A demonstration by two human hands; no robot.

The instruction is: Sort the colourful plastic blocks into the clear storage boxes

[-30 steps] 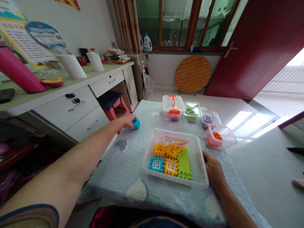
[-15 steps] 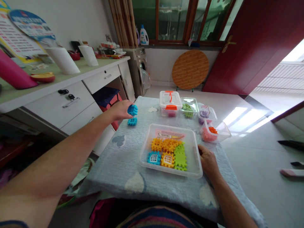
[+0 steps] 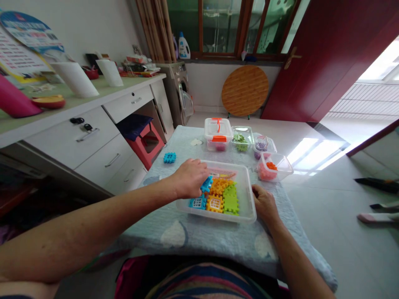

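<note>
My left hand [image 3: 191, 179] is over the left part of a clear plastic box [image 3: 248, 187], its fingers closed on a blue building block [image 3: 206, 184]. Just below that block lies a blue block with a white window [image 3: 198, 202]. Beside it in the box are an orange block with a white window [image 3: 215, 204], several orange blocks [image 3: 222, 186] and green blocks [image 3: 231, 201]. My right hand [image 3: 264, 202] grips the box's right wall with curled fingers, partly hidden by the rim. Another blue block [image 3: 170, 158] sits on the cloth, left of the box.
A lidded box with orange latches [image 3: 218, 132] stands at the table's back. To its right are a container of green pieces [image 3: 242, 139], one of purple pieces [image 3: 262, 144] and one of pink and orange pieces [image 3: 274, 168]. A red stool [image 3: 146, 143] stands left of the table.
My left hand has moved right and nearer, carrying a blue block from the cloth's left edge to over the box. One blue block stays on the cloth. My right hand keeps its place at the box.
</note>
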